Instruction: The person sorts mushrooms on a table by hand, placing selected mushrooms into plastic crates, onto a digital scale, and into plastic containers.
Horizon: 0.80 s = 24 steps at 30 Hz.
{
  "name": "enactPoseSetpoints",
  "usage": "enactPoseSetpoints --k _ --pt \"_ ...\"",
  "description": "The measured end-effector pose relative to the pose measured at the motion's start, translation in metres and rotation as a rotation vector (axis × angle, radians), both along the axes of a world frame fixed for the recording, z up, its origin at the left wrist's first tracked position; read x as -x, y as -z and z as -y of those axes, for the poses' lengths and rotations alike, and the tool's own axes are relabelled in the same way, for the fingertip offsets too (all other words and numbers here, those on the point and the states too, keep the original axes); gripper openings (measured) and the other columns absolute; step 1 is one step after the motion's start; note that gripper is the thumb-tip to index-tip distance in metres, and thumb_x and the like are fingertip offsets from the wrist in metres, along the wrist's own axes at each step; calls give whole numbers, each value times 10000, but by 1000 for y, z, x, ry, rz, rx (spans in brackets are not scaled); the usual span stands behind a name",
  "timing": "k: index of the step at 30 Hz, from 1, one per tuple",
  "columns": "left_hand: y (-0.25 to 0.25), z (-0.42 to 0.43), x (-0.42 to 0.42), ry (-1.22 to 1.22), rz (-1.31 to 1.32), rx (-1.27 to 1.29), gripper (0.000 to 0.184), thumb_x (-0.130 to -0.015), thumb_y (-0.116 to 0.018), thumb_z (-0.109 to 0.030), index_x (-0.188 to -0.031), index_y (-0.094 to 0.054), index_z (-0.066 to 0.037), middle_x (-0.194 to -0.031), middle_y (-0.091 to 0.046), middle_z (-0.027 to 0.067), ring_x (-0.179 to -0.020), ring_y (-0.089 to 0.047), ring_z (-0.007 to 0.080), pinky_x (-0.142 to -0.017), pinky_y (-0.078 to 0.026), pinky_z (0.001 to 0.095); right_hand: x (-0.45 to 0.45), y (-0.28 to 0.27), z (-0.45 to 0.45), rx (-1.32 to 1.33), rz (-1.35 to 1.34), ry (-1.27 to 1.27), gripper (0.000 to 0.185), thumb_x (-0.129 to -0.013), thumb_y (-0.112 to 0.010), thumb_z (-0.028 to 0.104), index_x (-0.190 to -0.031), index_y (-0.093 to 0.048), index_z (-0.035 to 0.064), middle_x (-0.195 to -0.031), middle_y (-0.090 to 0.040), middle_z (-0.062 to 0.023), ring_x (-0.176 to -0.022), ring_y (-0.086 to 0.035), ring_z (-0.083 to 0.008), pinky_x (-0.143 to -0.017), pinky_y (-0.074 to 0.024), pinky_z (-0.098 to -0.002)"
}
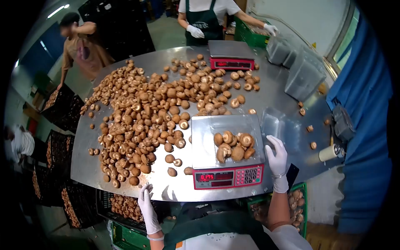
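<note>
Scale (203, 143) reading 0.175, mushrooms (237, 153) on top, right hand (276, 159) beside

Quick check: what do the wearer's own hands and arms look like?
The left hand and right hand both wear close-fitting white gloves reaching past the wrist. The right forearm is bare below a white sleeve. No glove markings are discernible.

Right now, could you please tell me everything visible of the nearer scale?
The nearer scale has a red body, a metal-looking plate, a keypad and a lit display seemingly reading 0.175. It stands on the table, keypad toward the near edge. Mushrooms sit over the plate, the right hand beside it, contact unclear for both.
</note>
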State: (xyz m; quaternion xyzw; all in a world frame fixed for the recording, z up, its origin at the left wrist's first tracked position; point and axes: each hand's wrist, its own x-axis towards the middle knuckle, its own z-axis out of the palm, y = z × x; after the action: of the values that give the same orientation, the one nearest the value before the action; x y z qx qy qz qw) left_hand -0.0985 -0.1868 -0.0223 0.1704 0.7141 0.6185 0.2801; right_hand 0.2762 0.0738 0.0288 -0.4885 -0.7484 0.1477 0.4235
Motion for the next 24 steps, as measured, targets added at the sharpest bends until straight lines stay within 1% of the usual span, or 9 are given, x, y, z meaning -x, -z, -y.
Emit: enactPoseSetpoints --k 6,9,11,12,15,18,20,21,24 --pt "-9 -14 -13 -25 35 -19 332 -961 -482 -197 -1210 -543 14 -1107 -623 117 -1031 -589 199 -889 -448 322 14 5 -68 535 -601 -63 469 -952 -516 267 -1369 -427 71 -1272 -534 -108 -1067 -567 -197 -913 -453 -310" --pt "-39 -54 -45 334 -3 -58 322 -929 -470 -178 -1164 -573 17 -1117 -623 100 -1052 -571 177 -896 -436 300 17 39 -113 731 -667 -153 511 -959 -496 350 -1403 -386 120 -1248 -548 -83 -1025 -570 -166 -845 -471 -316" --pt "-37 -85 -70 519 272 -168 288 -916 -499 -142 -1132 -597 22 -1117 -622 99 -1058 -578 177 -925 -445 300 34 52 -142 935 -746 -237 515 -956 -506 349 -1411 -379 145 -1229 -561 -79 -1017 -566 -153 -810 -475 -309" --pt "-22 -99 -74 671 225 -150 362 -935 -509 -190 -1233 -515 14 -1128 -623 99 -1049 -582 162 -927 -446 287 37 57 -145 968 -750 -245 516 -955 -507 361 -1409 -384 151 -1221 -565 -80 -1005 -568 -149 -797 -477 -307" --pt "-10 -128 -95 824 361 -54 538 -982 -462 -360 -1413 -355 -57 -1100 -621 65 -1046 -558 141 -949 -427 294 44 34 -130 803 -865 -341 499 -976 -444 411 -1392 -408 138 -1194 -575 -79 -1044 -567 -175 -875 -452 -328" --pt "6 -148 -102 830 510 -84 505 -994 -432 -323 -1439 -333 -107 -1058 -625 67 -1003 -575 111 -873 -467 249 27 15 -98 630 -828 -389 471 -982 -416 415 -1322 -483 97 -1112 -593 -59 -1022 -570 -162 -882 -444 -310" --pt "12 -155 -103 844 572 -106 492 -995 -432 -311 -1436 -340 -115 -1053 -620 65 -948 -585 92 -828 -479 227 17 6 -72 535 -475 -355 382 -954 -504 297 -1246 -532 51 -961 -609 -48 -840 -551 -109 -814 -448 -246" --pt "18 -159 -105 811 548 -123 475 -985 -453 -276 -1416 -368 -95 -1019 -619 43 -854 -631 90 -704 -494 193 16 21 -64 490 -434 -327 363 -926 -548 222 -1238 -529 37 -967 -609 -52 -832 -556 -109 -804 -458 -246" --pt "0 -162 -109 805 469 -77 505 -971 -494 -300 -1397 -378 -55 -1015 -620 39 -807 -636 89 -675 -489 187 9 53 -40 340 -231 -174 364 -838 -635 41 -1186 -533 4 -930 -618 -57 -789 -559 -91 -733 -476 -226"
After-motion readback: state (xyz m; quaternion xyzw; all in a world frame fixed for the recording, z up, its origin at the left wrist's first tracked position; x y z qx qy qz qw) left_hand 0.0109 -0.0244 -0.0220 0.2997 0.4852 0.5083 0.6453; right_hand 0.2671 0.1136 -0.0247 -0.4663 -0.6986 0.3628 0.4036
